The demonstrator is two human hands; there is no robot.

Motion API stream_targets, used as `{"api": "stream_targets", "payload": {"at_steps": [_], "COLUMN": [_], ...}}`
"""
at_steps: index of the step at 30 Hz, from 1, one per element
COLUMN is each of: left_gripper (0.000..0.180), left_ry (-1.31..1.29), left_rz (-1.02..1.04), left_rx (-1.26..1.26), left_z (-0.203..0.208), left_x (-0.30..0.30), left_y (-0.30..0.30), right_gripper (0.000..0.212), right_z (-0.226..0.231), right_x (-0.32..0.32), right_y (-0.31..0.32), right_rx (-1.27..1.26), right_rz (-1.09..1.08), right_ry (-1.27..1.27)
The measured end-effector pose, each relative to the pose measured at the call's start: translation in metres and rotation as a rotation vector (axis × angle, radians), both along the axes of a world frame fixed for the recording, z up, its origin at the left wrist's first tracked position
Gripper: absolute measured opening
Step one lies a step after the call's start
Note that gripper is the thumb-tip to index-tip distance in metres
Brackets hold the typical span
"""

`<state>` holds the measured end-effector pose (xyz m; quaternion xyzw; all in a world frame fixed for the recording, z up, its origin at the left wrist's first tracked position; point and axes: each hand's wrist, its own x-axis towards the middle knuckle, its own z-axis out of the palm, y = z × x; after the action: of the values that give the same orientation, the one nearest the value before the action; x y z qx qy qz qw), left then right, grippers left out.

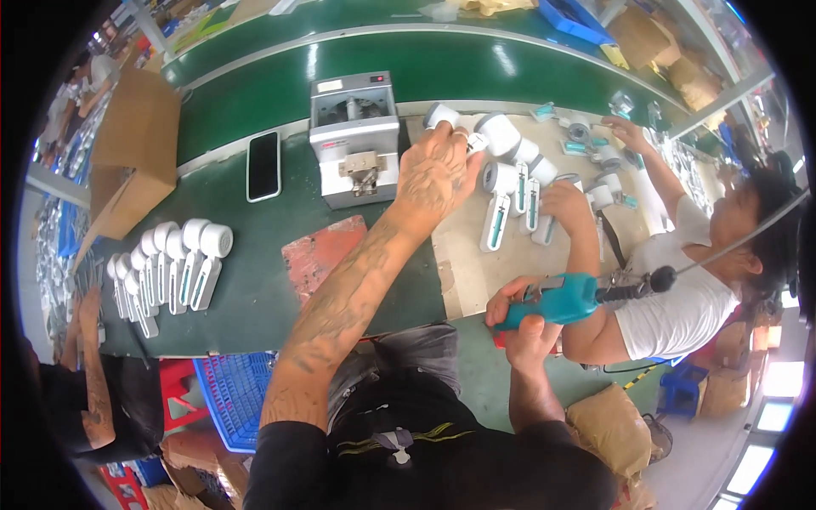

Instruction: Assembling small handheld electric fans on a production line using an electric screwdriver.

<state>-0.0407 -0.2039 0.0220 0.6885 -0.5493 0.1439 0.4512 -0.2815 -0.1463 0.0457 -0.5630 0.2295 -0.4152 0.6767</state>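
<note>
My left hand (435, 174) reaches across the bench with its fingers curled round a white round-headed handheld device (442, 114); the hand covers most of the handle. Close by on its right stands a group of similar white devices (499, 133), some with teal strips down their handles. Low on the right, my right hand (525, 340) is wrapped round a teal electric screwdriver (557, 303), whose cable runs off to the right. A grey screw feeder (354, 140) stands just left of my left hand.
More white devices (170, 259) stand in rows at the left, near a cardboard box (136, 153). A phone (264, 167) and a worn red plate (321, 255) lie on the green bench. A co-worker's hands (565, 206) handle parts at the right. A blue basket (234, 399) sits below.
</note>
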Motion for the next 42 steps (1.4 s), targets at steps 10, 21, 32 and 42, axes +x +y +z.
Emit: {"api": "stream_targets", "payload": {"at_steps": [10, 21, 32, 42], "left_gripper": [0.032, 0.023, 0.022, 0.023], "left_ry": [0.228, 0.18, 0.217, 0.222], "left_rz": [-0.006, -0.078, -0.008, -0.02], "left_rx": [0.352, 0.218, 0.26, 0.296], "left_z": [-0.01, -0.038, -0.033, -0.03], "left_x": [0.013, 0.044, 0.042, 0.041], "left_y": [0.189, 0.208, 0.204, 0.205], "right_gripper": [0.068, 0.054, 0.034, 0.045], "right_z": [0.006, 0.029, -0.005, 0.004], "right_x": [0.054, 0.231, 0.254, 0.211], "right_y": [0.002, -0.027, -0.039, -0.002], "right_rx": [-0.071, -0.368, -0.405, -0.3], "right_rz": [0.164, 0.069, 0.092, 0.217], "right_ry": [0.113, -0.174, -0.126, -0.072]}}
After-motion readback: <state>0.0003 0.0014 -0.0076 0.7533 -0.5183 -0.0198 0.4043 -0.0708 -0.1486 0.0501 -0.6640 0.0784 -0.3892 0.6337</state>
